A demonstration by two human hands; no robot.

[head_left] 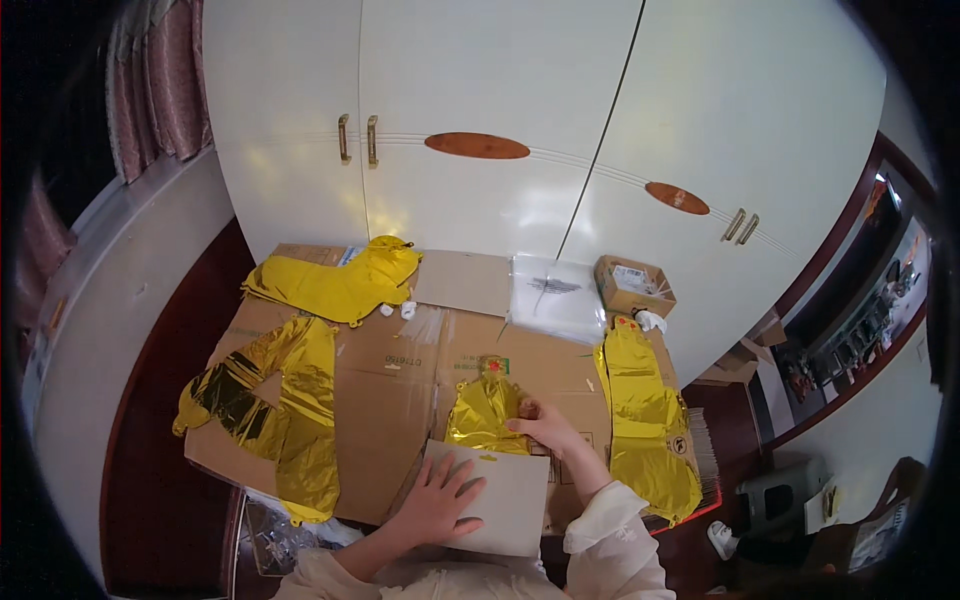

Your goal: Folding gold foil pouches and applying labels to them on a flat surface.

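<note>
- Foil (483, 418), gold, lies touching the top edge of the grey card (518, 505); probably light, soft, slippery, best pinched at its edges.
- Right hand (545, 425) pinches its right edge.
- Left hand (438, 502) spreads flat on the card, gripping nothing.

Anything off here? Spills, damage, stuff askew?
No clear spill or damage. The leftmost gold foil shape pokes past the near edge of the cardboard, so it looks askew. A crumpled white scrap sits loose by the small box. The grey card under the left hand looks fine.
</note>
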